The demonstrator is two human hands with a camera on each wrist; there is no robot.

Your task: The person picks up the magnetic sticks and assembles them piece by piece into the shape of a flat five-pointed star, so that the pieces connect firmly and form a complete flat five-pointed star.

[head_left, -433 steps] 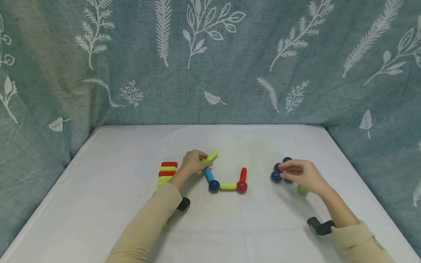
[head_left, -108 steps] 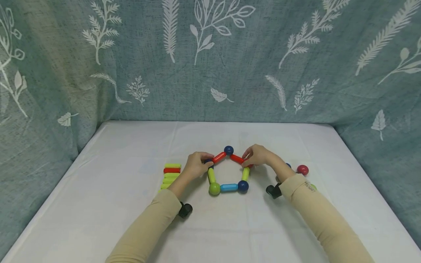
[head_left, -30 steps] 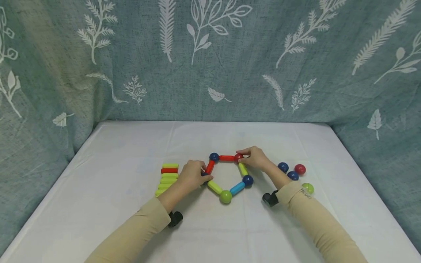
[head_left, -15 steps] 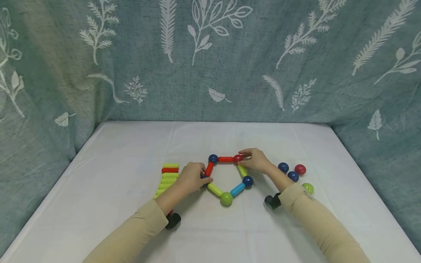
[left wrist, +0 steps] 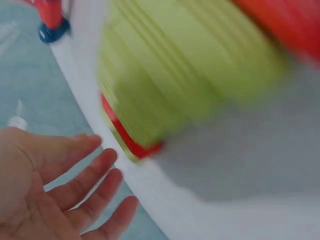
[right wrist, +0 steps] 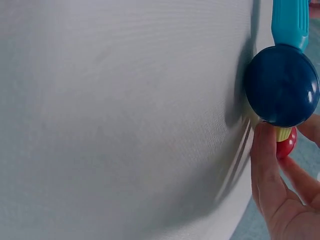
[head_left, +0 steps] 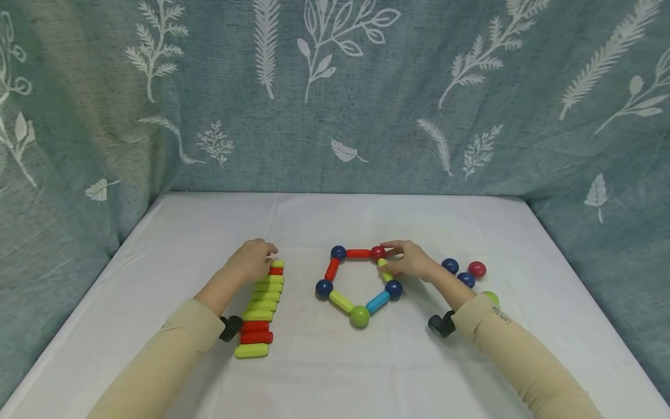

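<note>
My left hand (head_left: 248, 261) is over the far end of a row of magnetic rods (head_left: 264, 296). Its fingers are spread and loose in the left wrist view, beside the red rod (left wrist: 131, 137) and holding nothing. Magnetic balls and rods form a closed six-sided ring in the middle. My right hand (head_left: 410, 261) is at its upper right corner, thumb and fingers around the red ball (head_left: 378, 252) and the end of the lime rod (head_left: 387, 273). In the right wrist view the dark blue ball (right wrist: 282, 86) partly hides that rod.
Loose balls lie right of the ring: dark blue ones (head_left: 465, 280), a red one (head_left: 477, 269) and a lime one (head_left: 491, 297) partly behind the right sleeve. A white cloth (head_left: 324, 372) covers the table, and a patterned curtain (head_left: 335, 116) hangs behind it.
My left hand has let go of the ring's left dark blue ball and moved left to the rod row. My right hand stays at the red ball, its thumb lower along the lime rod.
</note>
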